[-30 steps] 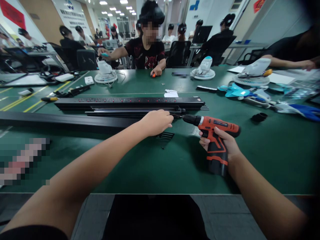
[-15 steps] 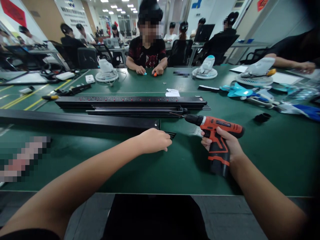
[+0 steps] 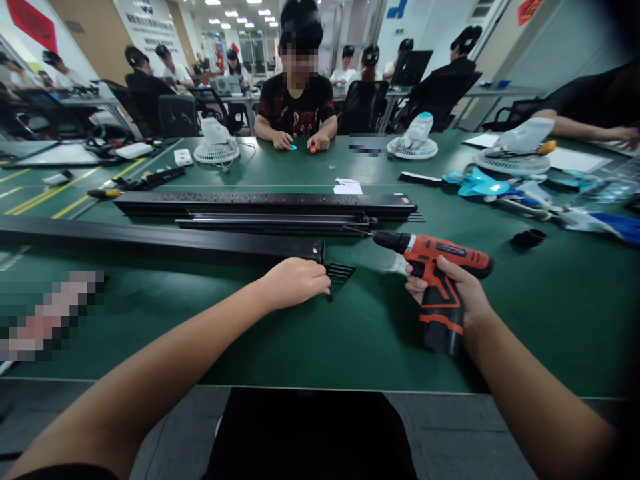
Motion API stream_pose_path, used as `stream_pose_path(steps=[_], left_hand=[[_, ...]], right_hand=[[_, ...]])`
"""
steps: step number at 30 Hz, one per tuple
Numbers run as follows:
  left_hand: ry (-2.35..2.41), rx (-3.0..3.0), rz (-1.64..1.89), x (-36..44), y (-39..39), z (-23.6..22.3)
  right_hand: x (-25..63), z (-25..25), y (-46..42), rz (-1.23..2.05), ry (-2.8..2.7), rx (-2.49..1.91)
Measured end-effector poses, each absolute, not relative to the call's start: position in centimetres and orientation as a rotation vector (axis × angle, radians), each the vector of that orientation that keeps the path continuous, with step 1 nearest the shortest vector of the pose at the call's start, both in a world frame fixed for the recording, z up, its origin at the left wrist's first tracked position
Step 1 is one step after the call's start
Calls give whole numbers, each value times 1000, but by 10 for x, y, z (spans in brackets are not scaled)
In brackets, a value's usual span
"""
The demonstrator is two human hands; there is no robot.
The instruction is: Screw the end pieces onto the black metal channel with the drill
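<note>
Pointing left, drill (image 3: 434,249) is gripped by right hand (image 3: 471,293), fingers wrapped. Left hand (image 3: 296,283) is curled near dark piece (image 3: 329,298), hold unclear.

A head-worn camera looks forward and down across the table (image 3: 370,327) from close at its near edge.

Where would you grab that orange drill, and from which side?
I'd take the drill by its handle, coming from the right, as the right hand holds it: the narrow handle hangs below the body, and the thin bit points left, away from that side.
</note>
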State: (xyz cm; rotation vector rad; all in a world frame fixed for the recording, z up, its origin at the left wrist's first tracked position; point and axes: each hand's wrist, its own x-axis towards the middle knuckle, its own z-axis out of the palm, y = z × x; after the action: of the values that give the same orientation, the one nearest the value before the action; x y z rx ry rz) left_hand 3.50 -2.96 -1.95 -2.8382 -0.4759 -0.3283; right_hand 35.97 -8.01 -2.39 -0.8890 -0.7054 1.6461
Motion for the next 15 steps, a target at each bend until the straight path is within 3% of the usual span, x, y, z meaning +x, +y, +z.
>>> stream_pose_path(steps=[6, 15], left_hand=[[-693, -2611, -723, 21, -32, -20], [-896, -2514, -625, 55, -32, -15]], right_hand=[[362, -26, -79, 1647, -690, -896], [361, -26, -80, 1639, -658, -895]])
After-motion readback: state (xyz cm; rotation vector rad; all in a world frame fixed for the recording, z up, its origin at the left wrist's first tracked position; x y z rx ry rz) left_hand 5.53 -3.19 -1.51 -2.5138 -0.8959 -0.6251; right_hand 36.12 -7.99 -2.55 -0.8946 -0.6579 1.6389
